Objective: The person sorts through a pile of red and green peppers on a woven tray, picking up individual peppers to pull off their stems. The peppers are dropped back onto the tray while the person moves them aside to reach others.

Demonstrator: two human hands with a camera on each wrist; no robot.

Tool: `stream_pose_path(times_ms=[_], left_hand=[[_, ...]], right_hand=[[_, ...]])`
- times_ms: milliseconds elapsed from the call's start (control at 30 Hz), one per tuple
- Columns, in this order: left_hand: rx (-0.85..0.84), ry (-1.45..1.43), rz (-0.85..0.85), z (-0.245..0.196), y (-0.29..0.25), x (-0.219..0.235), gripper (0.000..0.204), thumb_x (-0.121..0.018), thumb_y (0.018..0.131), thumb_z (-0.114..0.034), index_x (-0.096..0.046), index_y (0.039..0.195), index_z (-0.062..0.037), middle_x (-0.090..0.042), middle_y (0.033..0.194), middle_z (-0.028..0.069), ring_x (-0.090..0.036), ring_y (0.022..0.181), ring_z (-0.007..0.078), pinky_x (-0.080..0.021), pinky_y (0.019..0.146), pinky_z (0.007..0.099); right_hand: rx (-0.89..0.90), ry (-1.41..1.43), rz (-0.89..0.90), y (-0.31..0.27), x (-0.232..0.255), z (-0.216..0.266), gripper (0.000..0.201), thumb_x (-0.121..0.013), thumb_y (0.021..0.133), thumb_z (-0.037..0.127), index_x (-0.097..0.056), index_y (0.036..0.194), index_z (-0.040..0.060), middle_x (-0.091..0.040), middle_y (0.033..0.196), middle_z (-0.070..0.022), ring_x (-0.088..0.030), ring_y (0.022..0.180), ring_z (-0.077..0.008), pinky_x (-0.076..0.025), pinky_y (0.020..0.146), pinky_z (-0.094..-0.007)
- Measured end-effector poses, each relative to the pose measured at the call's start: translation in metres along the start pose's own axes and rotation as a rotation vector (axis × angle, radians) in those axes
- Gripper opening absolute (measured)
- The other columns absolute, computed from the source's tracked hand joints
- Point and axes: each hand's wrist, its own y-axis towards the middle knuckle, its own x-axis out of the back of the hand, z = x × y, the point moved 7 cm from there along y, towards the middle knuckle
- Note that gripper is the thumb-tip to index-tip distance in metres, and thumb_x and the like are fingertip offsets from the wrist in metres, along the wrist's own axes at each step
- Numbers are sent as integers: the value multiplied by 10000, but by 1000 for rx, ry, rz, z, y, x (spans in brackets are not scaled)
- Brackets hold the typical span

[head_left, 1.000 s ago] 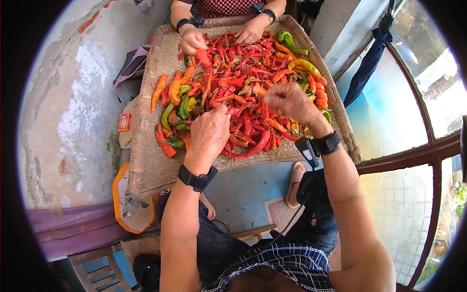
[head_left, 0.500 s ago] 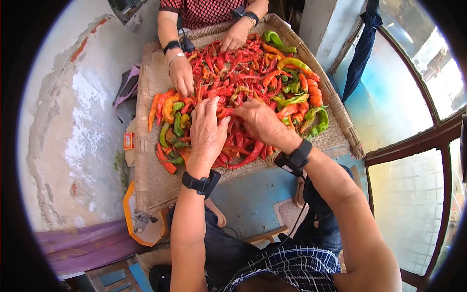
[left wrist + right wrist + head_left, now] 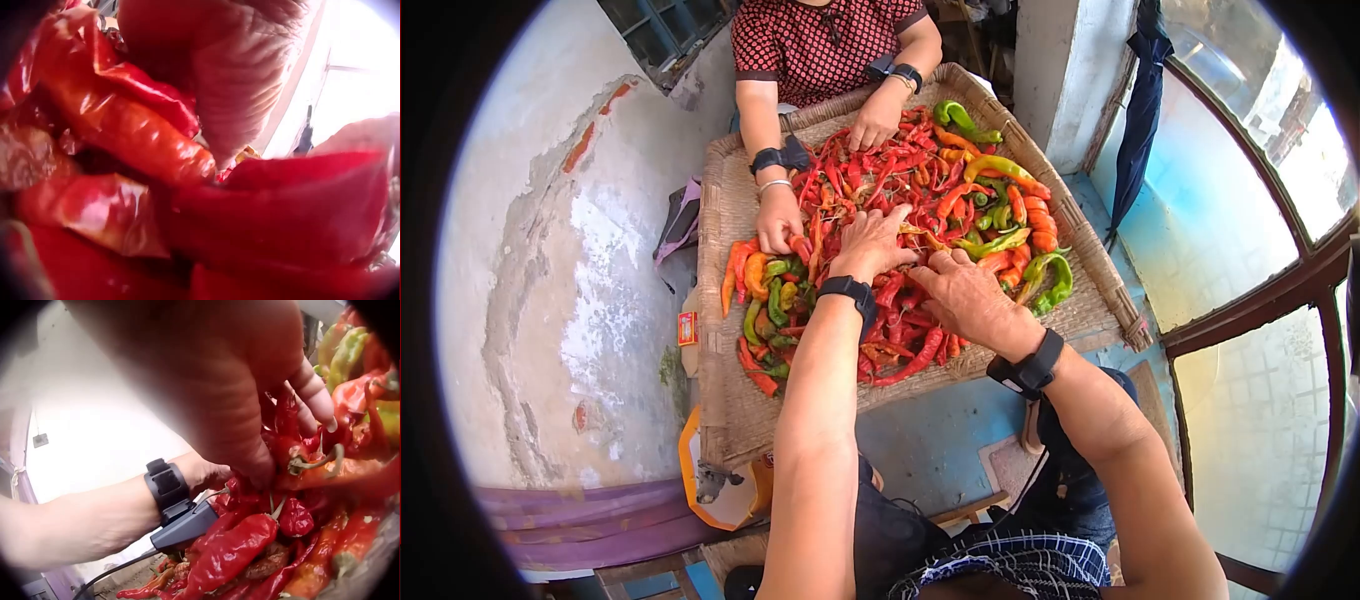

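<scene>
On the wide woven tray: a big pile of red peppers sits in front of you, with green peppers near both sides.
Your left hand: open, fingers spread, touching the red pile.
Your right hand: partly open, thumb and fingertips apart, dipping into the red peppers just beside your left hand.
Across from you: a person in a dotted shirt has both hands at the pile.
Wall: rough and patchy, white and gray, with purple cloth low down.
Window: cloudy glass in brown frames, near a dark folded umbrella.
Peppers: shiny, wrinkly skins; some long, some curly.
Tray: rough and straw-colored, with a raised edge.
</scene>
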Motion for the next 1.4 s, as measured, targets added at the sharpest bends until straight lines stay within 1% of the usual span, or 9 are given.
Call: stream_pose_path(times_ms=[133, 400, 567, 733, 900, 1000, 1033, 1100, 1400], left_hand=[[-125, -71, -330, 1, -27, 27, 262, -705, 738, -205, -565, 934, -102, -612, 883, 135, -597, 892, 355, -478, 755, 457], [-66, -446, -629, 7, -114, 56, 343, -608, 730, 96, -562, 1037, -50, -583, 1007, 161, -587, 954, 366, -485, 806, 406], [-84, -116, -471, -24, -125, 30, 519, -604, 689, 70, -571, 1181, -94, -502, 1232, 192, -475, 1133, 380, -396, 968, 450], [-143, -370, -556, -25, -129, 35, 391, -574, 696, 93, -577, 1061, -47, -552, 1118, 184, -527, 1068, 363, -422, 947, 412], [-9, -873, -791, 11, -132, 46, 181, -608, 906, -52, -563, 1081, -42, -564, 1034, 22, -564, 860, 104, -499, 759, 269], [180, -1069, -670, 26, -138, 43, 299, -549, 962, -162, -527, 1231, -34, -545, 1167, 38, -523, 984, 105, -437, 896, 250], [148, -1035, -775, 26, -141, 48, 318, -545, 962, -155, -521, 1258, -42, -555, 957, 20, -512, 854, 82, -449, 776, 221], [175, -1099, -722, 27, -144, 47, 337, -545, 960, -141, -512, 1282, -47, -552, 973, 18, -505, 849, 79, -446, 772, 210], [236, -1043, -703, 43, -142, 33, 322, -559, 941, -71, -553, 1262, -46, -589, 1035, 19, -514, 896, 61, -462, 764, 223]], right_hand=[[4, -10, 94, 9, -11, -13, 331, -695, 754, 144, -609, 1067, 83, -612, 951, -113, -604, 925, -310, -518, 753, -407], [44, 70, -178, 16, 17, -14, 165, -673, 776, 154, -601, 876, 44, -616, 815, -149, -622, 848, -336, -513, 736, -431], [1, 323, -243, 21, 12, -11, 341, -648, 779, 77, -607, 1114, 25, -623, 939, -171, -605, 906, -353, -507, 782, -416], [136, 304, -214, 27, -12, 3, 418, -631, 771, 70, -559, 1182, 45, -629, 936, -174, -623, 899, -339, -522, 736, -423], [61, 390, -111, 37, -14, -5, 178, -647, 803, 96, -634, 968, 32, -637, 826, -165, -633, 787, -343, -514, 694, -414], [52, 492, -274, 43, 2, -17, 104, -641, 872, 119, -622, 881, 18, -624, 763, -115, -631, 704, -238, -502, 640, -344], [-54, 588, -274, 43, 6, -28, 101, -632, 875, 112, -614, 847, 17, -598, 707, -111, -615, 652, -214, -493, 602, -343], [-265, 871, -226, 41, 7, -42, 163, -611, 908, 118, -587, 789, 9, -541, 616, -34, -527, 562, -94, -446, 521, -279], [-410, 883, 163, 49, 11, -51, 208, -601, 922, 173, -637, 824, -7, -595, 630, -21, -572, 528, -86, -507, 532, -243]])
